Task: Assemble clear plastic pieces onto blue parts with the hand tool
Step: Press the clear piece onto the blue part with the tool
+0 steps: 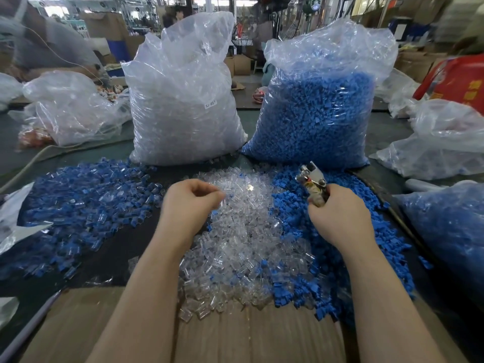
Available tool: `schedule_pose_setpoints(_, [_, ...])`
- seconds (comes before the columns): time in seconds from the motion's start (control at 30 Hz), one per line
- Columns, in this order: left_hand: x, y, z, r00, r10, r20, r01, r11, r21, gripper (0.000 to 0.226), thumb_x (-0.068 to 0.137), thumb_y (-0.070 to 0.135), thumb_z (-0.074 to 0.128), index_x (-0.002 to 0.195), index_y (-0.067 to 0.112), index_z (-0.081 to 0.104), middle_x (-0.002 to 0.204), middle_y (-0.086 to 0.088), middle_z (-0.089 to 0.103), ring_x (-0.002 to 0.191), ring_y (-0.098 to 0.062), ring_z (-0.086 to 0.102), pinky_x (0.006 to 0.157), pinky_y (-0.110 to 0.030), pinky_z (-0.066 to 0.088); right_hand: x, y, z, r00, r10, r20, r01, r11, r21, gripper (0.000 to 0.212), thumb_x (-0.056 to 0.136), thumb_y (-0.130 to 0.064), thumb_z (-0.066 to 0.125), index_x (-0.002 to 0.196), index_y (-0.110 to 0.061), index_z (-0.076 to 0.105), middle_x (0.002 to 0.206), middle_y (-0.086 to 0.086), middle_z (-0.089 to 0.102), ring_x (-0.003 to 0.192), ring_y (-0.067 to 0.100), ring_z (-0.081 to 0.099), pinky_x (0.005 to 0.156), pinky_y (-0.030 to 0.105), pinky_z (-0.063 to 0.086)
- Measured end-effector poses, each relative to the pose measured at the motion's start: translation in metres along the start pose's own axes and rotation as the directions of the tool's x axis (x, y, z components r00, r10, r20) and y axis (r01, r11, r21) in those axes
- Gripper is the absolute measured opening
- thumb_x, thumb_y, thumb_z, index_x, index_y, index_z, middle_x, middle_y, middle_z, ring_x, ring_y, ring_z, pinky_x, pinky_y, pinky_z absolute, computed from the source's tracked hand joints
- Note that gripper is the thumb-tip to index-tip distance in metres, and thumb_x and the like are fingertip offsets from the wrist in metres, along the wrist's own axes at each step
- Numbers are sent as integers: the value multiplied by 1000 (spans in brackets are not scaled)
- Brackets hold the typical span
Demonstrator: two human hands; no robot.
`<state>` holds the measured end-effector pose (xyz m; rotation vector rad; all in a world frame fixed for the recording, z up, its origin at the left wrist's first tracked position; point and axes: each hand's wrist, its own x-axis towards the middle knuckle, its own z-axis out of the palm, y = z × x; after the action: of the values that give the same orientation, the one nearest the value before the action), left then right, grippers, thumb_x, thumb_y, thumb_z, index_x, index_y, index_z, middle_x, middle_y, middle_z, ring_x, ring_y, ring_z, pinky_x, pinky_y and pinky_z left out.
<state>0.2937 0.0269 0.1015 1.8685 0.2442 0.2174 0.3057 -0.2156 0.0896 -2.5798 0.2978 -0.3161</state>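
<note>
A heap of clear plastic pieces (243, 244) lies in the middle of the table. Loose blue parts (322, 258) are piled along its right side. On the left spreads a pile of blue parts with clear pieces fitted on them (78, 205). My left hand (190, 203) hovers over the clear heap with fingers curled; its fingertips seem to pinch a clear piece, blurred. My right hand (337, 213) grips the metal hand tool (311, 179), whose jaws point up and away from me.
Two tall bags stand behind the piles: clear pieces (183, 100) at left, blue parts (319, 108) at right. Another bag of blue parts (450, 231) lies far right. Crumpled plastic bags (70, 108) sit at both sides. A cardboard sheet (235, 336) covers the near edge.
</note>
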Motion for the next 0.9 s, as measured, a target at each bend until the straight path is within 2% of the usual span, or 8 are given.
schedule_pose_setpoints(0.07, [-6,5,14,997,14,80,-10,998,-58,7,81,19,79,81,20,72,73,5,73,72,-10,68,66,-25,53,0,-5,-1,999,-31,-9,31,999,37,16,88,-32,57,77,-21,53,70,1,58,63,20,52,49,28,31])
schedule_pose_setpoints(0.17, [-12,5,30,990,20,142,-6,995,-95,7,83,15,77,84,15,71,79,-1,74,76,-14,67,72,-27,57,-3,-9,0,999,-37,-2,37,994,-100,17,88,-28,56,75,-20,48,71,2,54,60,20,49,48,28,28])
schedule_pose_setpoints(0.27, [-15,2,36,986,4,168,17,992,-124,6,84,11,75,88,14,70,82,-4,74,78,-16,67,76,-31,58,-7,-6,3,995,89,51,-72,962,-263,23,84,-28,61,75,-19,42,84,4,54,65,22,50,51,28,32])
schedule_pose_setpoints(0.33, [-16,1,38,982,-7,191,38,986,-162,8,85,9,73,90,15,71,82,-3,75,79,-16,69,76,-28,59,-9,-3,5,981,172,90,-137,943,-304,26,82,-29,65,76,-18,42,87,6,55,70,26,52,56,30,37])
schedule_pose_setpoints(0.47, [-18,2,41,976,-27,216,71,977,-199,9,85,6,73,88,15,73,84,-7,75,80,-19,69,80,-31,60,-8,0,7,979,180,95,-147,949,-279,23,82,-24,64,73,-17,43,72,4,51,60,22,47,50,27,31])
schedule_pose_setpoints(0.6, [-19,3,43,977,-20,210,59,982,-181,9,84,8,75,86,17,74,85,-6,75,80,-17,68,79,-31,58,-8,-1,9,981,144,127,-108,961,-256,19,82,-24,63,74,-17,46,74,5,53,68,27,52,52,29,33])
schedule_pose_setpoints(0.73, [-19,3,44,985,-26,169,55,984,-168,8,83,14,77,82,22,75,81,-1,74,71,-8,63,72,-24,55,-7,-3,10,988,106,108,-78,968,-238,20,84,-25,59,73,-19,44,73,4,51,61,21,46,48,28,27])
schedule_pose_setpoints(0.9, [-18,4,44,986,-34,161,72,969,-236,5,85,9,74,88,13,74,70,0,69,66,-10,61,68,-23,55,-6,-2,11,990,85,115,-58,974,-219,20,87,-26,58,73,-18,46,72,4,52,60,21,47,48,28,28])
